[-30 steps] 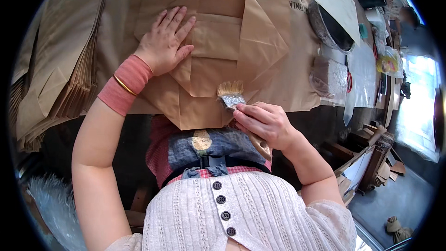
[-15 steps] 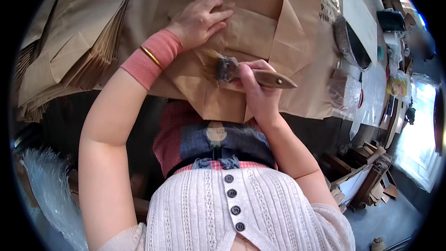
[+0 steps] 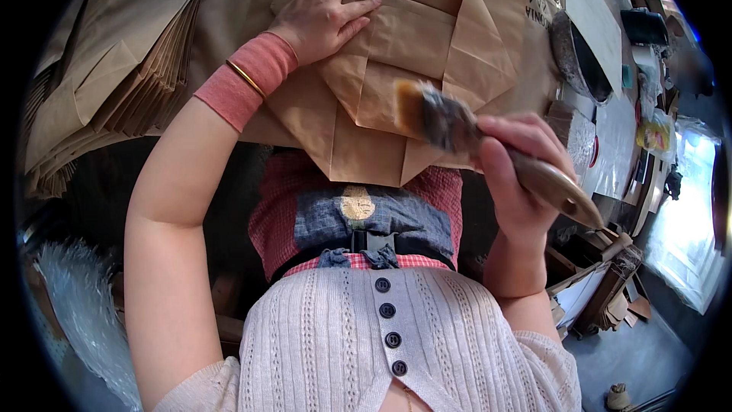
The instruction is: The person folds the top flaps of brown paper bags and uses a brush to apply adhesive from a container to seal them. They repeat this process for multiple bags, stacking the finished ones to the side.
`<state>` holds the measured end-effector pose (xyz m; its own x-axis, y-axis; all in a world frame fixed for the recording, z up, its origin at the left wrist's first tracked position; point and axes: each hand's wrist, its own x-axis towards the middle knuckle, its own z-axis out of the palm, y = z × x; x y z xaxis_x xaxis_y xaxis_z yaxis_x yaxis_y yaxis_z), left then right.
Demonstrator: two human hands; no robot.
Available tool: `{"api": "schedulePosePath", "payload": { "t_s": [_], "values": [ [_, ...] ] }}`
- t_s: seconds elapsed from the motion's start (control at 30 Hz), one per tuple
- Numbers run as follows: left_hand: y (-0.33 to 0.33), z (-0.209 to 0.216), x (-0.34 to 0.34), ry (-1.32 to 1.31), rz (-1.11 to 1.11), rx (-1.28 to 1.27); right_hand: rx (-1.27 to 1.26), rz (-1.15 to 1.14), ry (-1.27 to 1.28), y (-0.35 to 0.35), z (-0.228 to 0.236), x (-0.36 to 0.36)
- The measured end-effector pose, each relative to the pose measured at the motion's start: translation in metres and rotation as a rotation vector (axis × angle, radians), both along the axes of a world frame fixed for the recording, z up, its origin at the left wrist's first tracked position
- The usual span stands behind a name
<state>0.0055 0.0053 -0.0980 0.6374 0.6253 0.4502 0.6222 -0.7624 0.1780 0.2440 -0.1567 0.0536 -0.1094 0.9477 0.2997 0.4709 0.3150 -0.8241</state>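
My right hand (image 3: 526, 168) is closed round the wooden handle of a wide paintbrush (image 3: 450, 122). Its amber-wet bristles are over the folded bottom of a brown paper bag (image 3: 412, 38), slightly smeared by motion; whether they touch the paper I cannot tell. On the upper left part of the bag's folds lies my left hand (image 3: 324, 19), palm down with fingers stretched out. A damp sheen shows on the fold edges left of the bristles. The bag's near flaps reach over the table's front edge toward my apron.
A thick stack of folded brown paper bags (image 3: 126, 53) lies at the left. To the right stand a dark-lined oval basin (image 3: 583, 61), a bubble-wrapped block (image 3: 568, 133) and a pale board (image 3: 591, 19). Wood and cardboard scraps (image 3: 610, 290) are lower right; clear plastic sheeting (image 3: 88, 313) is lower left.
The paintbrush has swept to the right with my right hand, from the bag's left folds. My left hand stays on the bag, which sits slightly higher in view.
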Motion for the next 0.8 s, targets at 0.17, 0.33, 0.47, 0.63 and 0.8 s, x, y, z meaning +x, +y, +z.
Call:
{"api": "schedulePosePath", "payload": {
  "t_s": [0.17,0.33,0.47,0.63,0.8],
  "values": [
    [-0.001,0.001,0.004,-0.012,0.004,-0.070,0.184,0.085,-0.406,0.012,-0.006,0.024],
    [0.002,0.002,0.002,-0.005,-0.015,0.013,0.219,0.304,-0.721,-0.026,-0.061,0.029],
    [0.004,0.017,0.002,0.025,-0.007,-0.050,-0.004,0.411,-0.252,-0.022,-0.046,0.013],
    [-0.036,0.034,-0.006,0.088,-0.010,-0.074,-0.014,0.096,0.126,0.029,-0.008,0.067],
    [-0.043,0.033,-0.006,0.094,-0.037,-0.136,-0.282,-0.188,0.206,0.102,-0.061,0.067]
  ]
}}
